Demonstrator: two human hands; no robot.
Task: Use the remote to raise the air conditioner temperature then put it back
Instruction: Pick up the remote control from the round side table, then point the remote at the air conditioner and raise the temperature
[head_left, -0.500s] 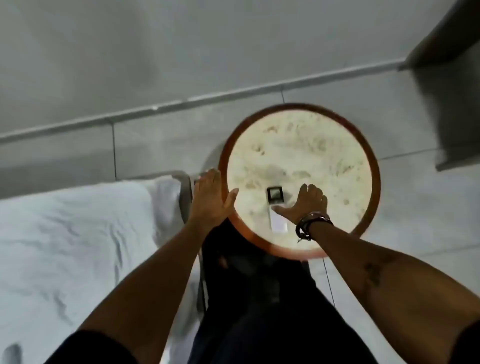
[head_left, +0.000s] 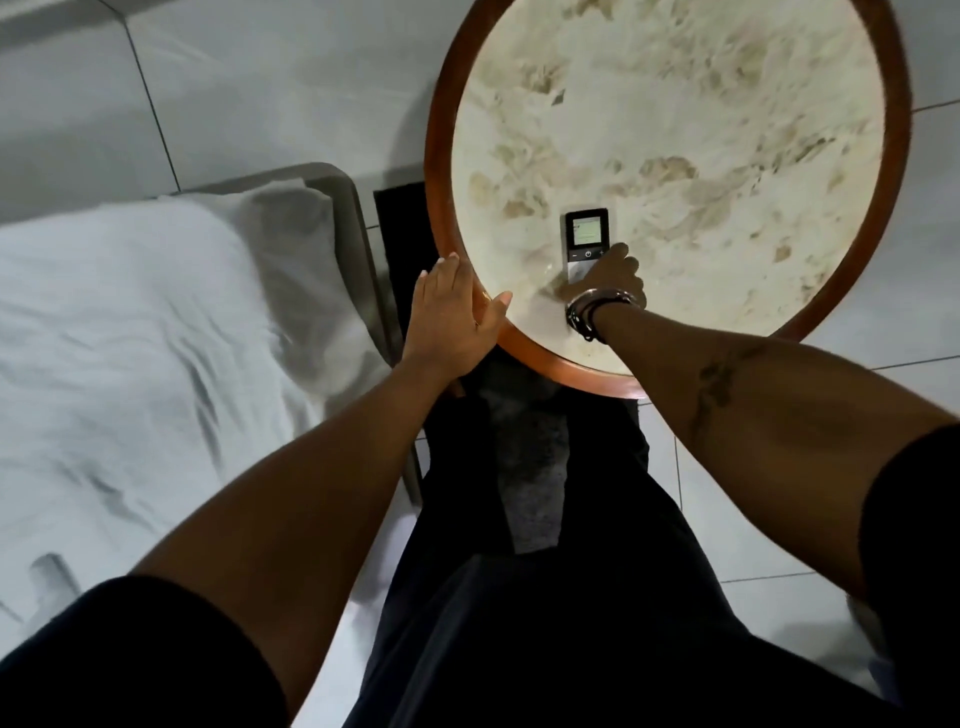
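Observation:
A slim white remote (head_left: 587, 234) with a small lit screen lies flat on the round marble-topped table (head_left: 675, 130), near its front edge. My right hand (head_left: 612, 279), with dark bracelets at the wrist, lies over the remote's lower half. Its fingers curl along the right side, up to the row of buttons under the screen. The remote still touches the tabletop. My left hand (head_left: 451, 319) is flat with its fingers together and its thumb spread. It rests against the table's brown wooden rim (head_left: 437, 171) and holds nothing.
A bed with a rumpled white sheet (head_left: 130, 322) and a grey frame (head_left: 358, 218) stands left of the table. Pale floor tiles surround both. My legs in dark trousers (head_left: 519, 597) are below the table's front edge.
My right hand has slid from the remote's right side onto its lower half. The view has come closer to the table. My left hand stays at the rim.

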